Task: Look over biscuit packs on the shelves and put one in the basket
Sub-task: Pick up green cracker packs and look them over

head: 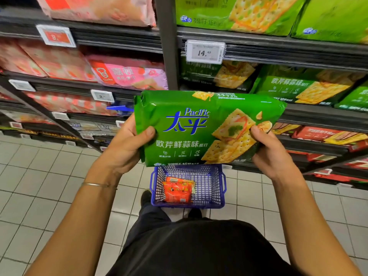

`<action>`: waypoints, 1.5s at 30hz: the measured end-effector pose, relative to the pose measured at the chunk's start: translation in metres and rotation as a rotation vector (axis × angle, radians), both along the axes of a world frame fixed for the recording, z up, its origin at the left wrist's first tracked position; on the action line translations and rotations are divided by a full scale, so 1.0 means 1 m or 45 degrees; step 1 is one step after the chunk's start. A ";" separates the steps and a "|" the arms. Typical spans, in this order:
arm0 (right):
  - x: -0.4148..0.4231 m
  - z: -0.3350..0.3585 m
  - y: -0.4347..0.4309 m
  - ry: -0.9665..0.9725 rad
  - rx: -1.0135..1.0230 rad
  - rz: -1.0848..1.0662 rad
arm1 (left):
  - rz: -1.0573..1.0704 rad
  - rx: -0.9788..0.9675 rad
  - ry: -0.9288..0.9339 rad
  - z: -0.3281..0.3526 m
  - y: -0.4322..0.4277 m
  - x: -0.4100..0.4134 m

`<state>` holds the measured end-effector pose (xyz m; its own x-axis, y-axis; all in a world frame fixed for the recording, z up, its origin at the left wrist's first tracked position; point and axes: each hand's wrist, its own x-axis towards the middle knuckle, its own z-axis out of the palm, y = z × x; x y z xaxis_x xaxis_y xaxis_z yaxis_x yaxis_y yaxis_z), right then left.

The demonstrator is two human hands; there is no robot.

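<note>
The left hand point(127, 144) grips one short end of the green Pacific cracker pack point(207, 128), and the right hand point(272, 152) grips the other end, thumbs on the front. The pack is held flat-faced in the air, directly above the blue basket point(219, 200) on the floor. If it is dropped from here, the crackers may break, or it may hit the rim. The wrapper looks glossy and full; the small print, possibly "16", is blurred.
</note>
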<state>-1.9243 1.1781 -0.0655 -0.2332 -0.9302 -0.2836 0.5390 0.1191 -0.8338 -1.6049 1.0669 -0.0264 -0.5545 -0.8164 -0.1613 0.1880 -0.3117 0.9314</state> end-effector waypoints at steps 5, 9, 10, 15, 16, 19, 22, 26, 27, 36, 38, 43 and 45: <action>0.008 -0.012 -0.011 0.039 0.256 -0.116 | -0.232 -0.148 -0.032 0.028 0.005 -0.020; 0.019 -0.025 -0.012 0.012 0.506 -0.025 | -0.288 -0.115 0.009 0.044 0.014 -0.047; 0.022 -0.030 -0.011 -0.018 0.561 0.020 | -0.259 -0.086 0.000 0.047 0.015 -0.054; 0.036 -0.042 0.002 -0.137 0.823 0.461 | -0.149 0.116 -0.412 0.060 0.007 -0.075; 0.038 -0.042 0.004 -0.144 0.852 0.518 | -0.115 0.197 -0.479 0.059 0.004 -0.076; 0.038 -0.046 0.005 -0.114 0.916 0.623 | -0.047 0.319 -0.563 0.056 0.001 -0.073; 0.034 -0.050 0.002 -0.071 0.942 0.645 | -0.034 0.348 -0.557 0.054 0.000 -0.070; 0.033 -0.049 0.001 0.006 0.875 0.618 | -0.080 0.283 -0.511 0.054 -0.002 -0.066; 0.035 -0.050 0.001 0.015 0.860 0.604 | -0.091 0.255 -0.471 0.054 -0.001 -0.064; 0.024 -0.058 -0.002 -0.167 0.470 0.236 | -0.533 -0.182 -0.260 0.033 0.004 -0.038; 0.020 -0.057 -0.003 -0.182 0.360 0.154 | -0.662 -0.291 -0.314 0.027 0.005 -0.032; 0.014 -0.046 -0.009 -0.364 0.165 -0.090 | -0.892 -0.530 -0.542 0.012 0.010 -0.026; 0.014 -0.037 -0.009 -0.329 0.128 -0.101 | -0.876 -0.638 -0.610 0.004 0.017 -0.029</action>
<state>-1.9107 1.1692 -0.1030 -0.2122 -0.8762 -0.4327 0.7429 0.1431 -0.6540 -1.6342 1.0836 -0.0225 -0.9016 -0.3744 -0.2165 -0.3202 0.2412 0.9161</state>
